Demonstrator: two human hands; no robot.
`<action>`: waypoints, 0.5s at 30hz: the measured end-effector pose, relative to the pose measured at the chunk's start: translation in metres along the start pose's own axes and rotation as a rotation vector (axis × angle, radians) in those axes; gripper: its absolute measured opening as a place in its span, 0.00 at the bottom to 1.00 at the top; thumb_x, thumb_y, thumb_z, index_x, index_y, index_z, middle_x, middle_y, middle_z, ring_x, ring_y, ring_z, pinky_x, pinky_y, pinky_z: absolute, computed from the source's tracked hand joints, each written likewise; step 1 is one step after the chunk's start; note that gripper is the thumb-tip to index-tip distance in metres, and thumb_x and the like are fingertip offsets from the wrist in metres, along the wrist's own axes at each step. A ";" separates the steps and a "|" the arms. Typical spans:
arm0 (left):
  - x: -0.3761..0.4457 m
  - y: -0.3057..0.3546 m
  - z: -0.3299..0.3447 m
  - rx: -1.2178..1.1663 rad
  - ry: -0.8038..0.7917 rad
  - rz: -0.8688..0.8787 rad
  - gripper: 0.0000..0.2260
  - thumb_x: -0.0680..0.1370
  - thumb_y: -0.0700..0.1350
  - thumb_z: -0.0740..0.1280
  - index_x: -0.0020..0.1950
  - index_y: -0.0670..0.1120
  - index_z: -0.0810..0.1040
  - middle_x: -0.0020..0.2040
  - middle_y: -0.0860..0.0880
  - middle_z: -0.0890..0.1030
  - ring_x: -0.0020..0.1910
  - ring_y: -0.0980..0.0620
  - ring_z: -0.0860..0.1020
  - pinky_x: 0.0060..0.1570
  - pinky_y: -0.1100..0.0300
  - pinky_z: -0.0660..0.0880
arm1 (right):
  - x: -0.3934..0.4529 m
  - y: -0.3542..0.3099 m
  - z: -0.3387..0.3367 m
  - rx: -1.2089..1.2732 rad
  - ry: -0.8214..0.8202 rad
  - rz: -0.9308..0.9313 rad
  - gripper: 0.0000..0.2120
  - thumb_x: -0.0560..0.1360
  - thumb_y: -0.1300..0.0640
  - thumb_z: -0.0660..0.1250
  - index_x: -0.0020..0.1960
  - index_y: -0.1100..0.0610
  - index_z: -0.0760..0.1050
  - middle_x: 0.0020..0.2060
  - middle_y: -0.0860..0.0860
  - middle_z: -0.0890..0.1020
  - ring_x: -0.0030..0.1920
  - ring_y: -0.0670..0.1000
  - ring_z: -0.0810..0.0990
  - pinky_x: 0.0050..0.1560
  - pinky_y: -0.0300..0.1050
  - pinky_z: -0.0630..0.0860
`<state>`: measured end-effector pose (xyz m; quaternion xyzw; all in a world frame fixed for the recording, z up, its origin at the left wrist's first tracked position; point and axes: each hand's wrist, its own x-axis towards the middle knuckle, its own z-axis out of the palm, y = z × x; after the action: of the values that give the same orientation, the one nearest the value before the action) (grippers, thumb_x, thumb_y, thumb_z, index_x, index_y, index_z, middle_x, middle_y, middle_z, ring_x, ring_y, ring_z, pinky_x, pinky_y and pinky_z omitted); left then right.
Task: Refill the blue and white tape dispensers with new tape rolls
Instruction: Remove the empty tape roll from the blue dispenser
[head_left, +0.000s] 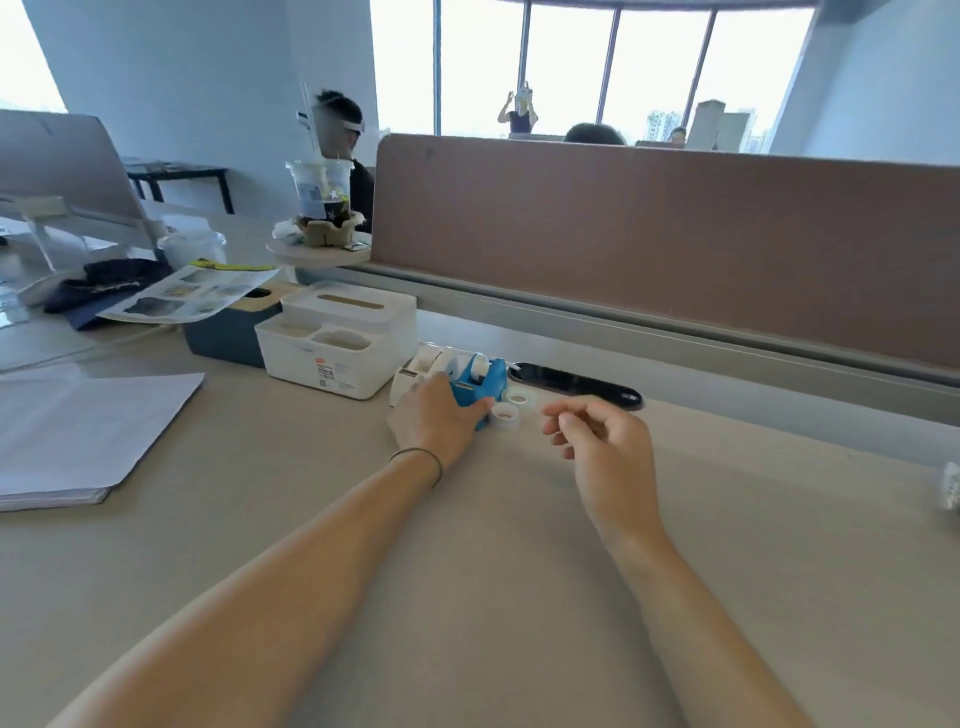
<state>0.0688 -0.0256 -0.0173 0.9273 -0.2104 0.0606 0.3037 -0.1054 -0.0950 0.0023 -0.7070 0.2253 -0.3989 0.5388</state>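
Note:
A blue tape dispenser (480, 384) stands on the beige desk, with a white roll in its cradle. My left hand (434, 418) wraps around its near side and grips it. Just behind and left of it sits a white tape dispenser (423, 366), partly hidden by my left hand. Two clear tape rolls lie flat to the right of the blue one: one roll (504, 414) by my left thumb, the other roll (517, 398) slightly farther back. My right hand (597, 441) hovers to the right of the rolls, fingers loosely curled and apart, holding nothing I can see.
A white desk organiser (337, 348) and a dark blue box (228, 332) stand left of the dispensers. A stack of paper (78, 426) lies at the left. A black cable slot (576, 384) sits behind the rolls, below a brown divider (665, 244). A drink cup (319, 197) stands on a small shelf.

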 end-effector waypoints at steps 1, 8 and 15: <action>0.001 0.000 -0.002 0.005 0.012 0.012 0.23 0.70 0.68 0.69 0.50 0.50 0.79 0.47 0.50 0.82 0.45 0.48 0.78 0.37 0.58 0.70 | -0.002 -0.002 -0.001 -0.016 -0.007 -0.013 0.14 0.78 0.66 0.63 0.44 0.53 0.84 0.38 0.50 0.86 0.42 0.45 0.82 0.43 0.35 0.76; 0.008 -0.019 -0.008 -0.247 -0.015 -0.075 0.16 0.70 0.61 0.74 0.45 0.49 0.84 0.45 0.50 0.83 0.44 0.50 0.81 0.39 0.59 0.76 | -0.003 -0.002 -0.010 -0.081 -0.032 -0.006 0.15 0.78 0.66 0.63 0.43 0.52 0.85 0.36 0.51 0.86 0.39 0.46 0.83 0.42 0.36 0.77; -0.004 -0.029 -0.019 -0.593 -0.068 -0.124 0.15 0.72 0.52 0.77 0.55 0.48 0.85 0.48 0.51 0.85 0.46 0.53 0.82 0.41 0.64 0.78 | 0.000 0.000 -0.021 -0.152 -0.048 0.024 0.16 0.79 0.67 0.63 0.44 0.52 0.85 0.37 0.51 0.86 0.41 0.49 0.84 0.43 0.38 0.79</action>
<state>0.0783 0.0081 -0.0188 0.8107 -0.1721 -0.0531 0.5571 -0.1228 -0.1069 0.0046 -0.7523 0.2504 -0.3572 0.4937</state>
